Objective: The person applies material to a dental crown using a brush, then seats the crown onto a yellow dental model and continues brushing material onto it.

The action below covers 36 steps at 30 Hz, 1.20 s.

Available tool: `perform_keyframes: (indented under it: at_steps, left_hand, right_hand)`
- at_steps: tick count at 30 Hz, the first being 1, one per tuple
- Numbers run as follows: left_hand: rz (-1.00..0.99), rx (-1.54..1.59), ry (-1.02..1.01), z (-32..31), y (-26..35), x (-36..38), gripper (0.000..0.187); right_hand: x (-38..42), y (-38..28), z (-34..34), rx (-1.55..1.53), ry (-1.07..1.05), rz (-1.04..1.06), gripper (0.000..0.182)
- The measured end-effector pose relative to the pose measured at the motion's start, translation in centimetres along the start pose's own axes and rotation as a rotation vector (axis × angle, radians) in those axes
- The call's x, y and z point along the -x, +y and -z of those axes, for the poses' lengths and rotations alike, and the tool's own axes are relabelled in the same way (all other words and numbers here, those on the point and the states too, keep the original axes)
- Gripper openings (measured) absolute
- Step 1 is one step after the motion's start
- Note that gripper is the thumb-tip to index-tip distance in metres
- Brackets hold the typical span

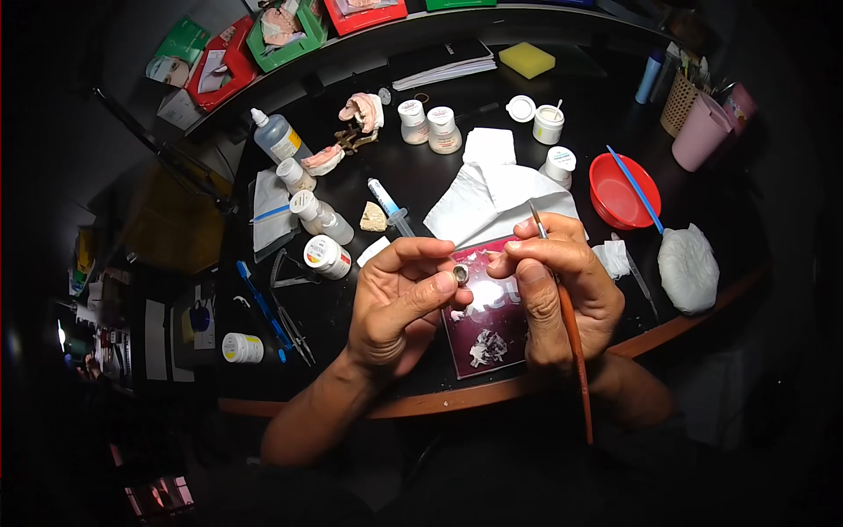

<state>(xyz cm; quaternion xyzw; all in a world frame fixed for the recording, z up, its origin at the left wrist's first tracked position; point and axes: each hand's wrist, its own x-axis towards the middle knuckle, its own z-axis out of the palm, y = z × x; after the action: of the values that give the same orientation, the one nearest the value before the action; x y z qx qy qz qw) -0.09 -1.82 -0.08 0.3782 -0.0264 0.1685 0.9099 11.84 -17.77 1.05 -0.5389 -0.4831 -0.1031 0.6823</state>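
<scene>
A dark, curved tabletop (421, 189) crowded with small white jars (327, 256), a syringe (390, 209) and a red bowl (622, 191) fills a dim workroom, with coloured trays along the far edge. Above a glossy mixing slab (487, 338) at the near edge, the left hand (397, 303) pinches a small metal ring-shaped piece (460, 275) between its fingers. The right hand (558, 281) grips a thin brush (562, 299) just beside it.

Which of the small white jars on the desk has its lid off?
The white jar at the back right, beside its loose lid, with a stick standing in it. The other jars are capped.
</scene>
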Motion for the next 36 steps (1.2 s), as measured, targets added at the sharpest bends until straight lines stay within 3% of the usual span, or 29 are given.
perform_keyframes:
  at_steps: [6, 9, 15, 36]
  left_hand:
    - [0.095, 0.078, -0.021, 0.1, 0.3, 0.0, 0.041]
    - [0.136, 0.087, -0.013, -0.3, 0.4, 0.0, 0.045]
    - [0.17, 0.099, -0.024, -0.4, 0.5, 0.0, 0.05]
    - [0.21, 0.072, -0.045, -0.2, 0.3, -0.1, 0.052]
  right_hand:
    - [-0.2, 0.1, 0.1, 0.054, -0.133, 0.093, 0.04]
    - [-0.3, 0.2, -0.2, 0.017, -0.115, 0.096, 0.042]
    - [-0.4, 0.1, -0.5, -0.039, -0.082, 0.11, 0.033]
    - [-0.6, 0.0, -0.4, -0.03, -0.101, 0.129, 0.032]
